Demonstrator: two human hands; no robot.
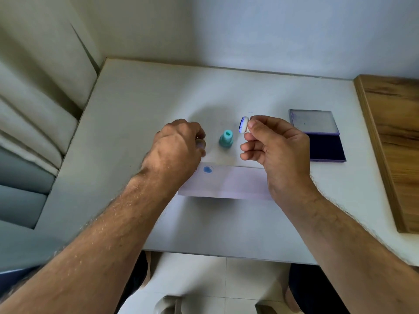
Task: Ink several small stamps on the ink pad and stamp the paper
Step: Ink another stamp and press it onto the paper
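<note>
My right hand pinches a small white stamp between thumb and forefinger, its blue-inked face turned left, above the table. A teal stamp stands upright on the table between my hands. My left hand hovers left of it, fingers curled round a small pale object that is mostly hidden. A strip of white paper lies below my hands, bearing a blue heart print. The open ink pad lies at the right, its lid folded back.
The white table meets a wall at the back. A wooden board lies along the table's right edge. Cushions sit off the left edge.
</note>
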